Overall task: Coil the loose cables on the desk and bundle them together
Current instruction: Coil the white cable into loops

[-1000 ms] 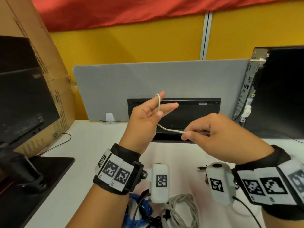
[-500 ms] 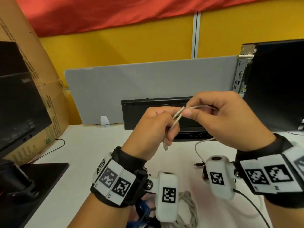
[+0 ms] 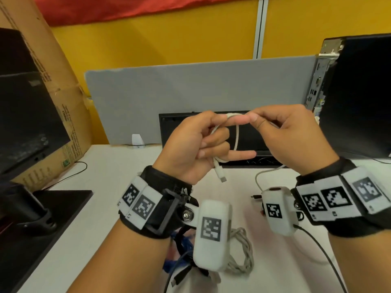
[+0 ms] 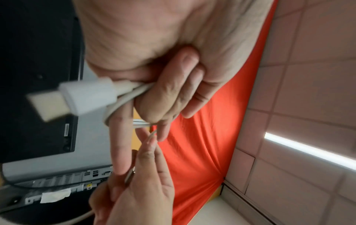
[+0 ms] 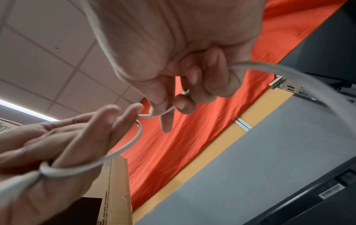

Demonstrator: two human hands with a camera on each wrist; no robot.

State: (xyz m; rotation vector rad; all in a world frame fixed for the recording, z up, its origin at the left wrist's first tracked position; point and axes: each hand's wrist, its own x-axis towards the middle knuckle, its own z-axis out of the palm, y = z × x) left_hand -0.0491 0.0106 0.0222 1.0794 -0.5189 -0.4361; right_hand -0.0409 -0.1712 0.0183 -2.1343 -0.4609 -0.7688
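Both hands are raised above the white desk [image 3: 105, 187], working a thin white cable [image 3: 237, 136]. My left hand [image 3: 203, 142] grips the plug end in its curled fingers, and the white plug [image 3: 220, 174] [image 4: 86, 99] hangs below the fist. One loop of cable [image 5: 123, 149] runs from the little finger up to the index finger. My right hand [image 3: 281, 134] pinches the cable [image 5: 163, 112] at the top of the loop, against the left index fingertip. The rest of the cable [image 3: 266, 172] trails down to the desk under the right wrist.
A coiled grey braided cable [image 3: 243, 250] and a blue and black tangle of cables [image 3: 182, 250] lie on the desk near me. A black keyboard [image 3: 211, 132] leans on the grey divider [image 3: 190, 98]. A monitor [image 3: 27, 115] stands left, a black computer case [image 3: 355, 98] right, a cardboard box [image 3: 53, 77] behind.
The left hand opened a finger span and the cable now forms a loop across it. The right hand has carried the cable over to the top of that loop.
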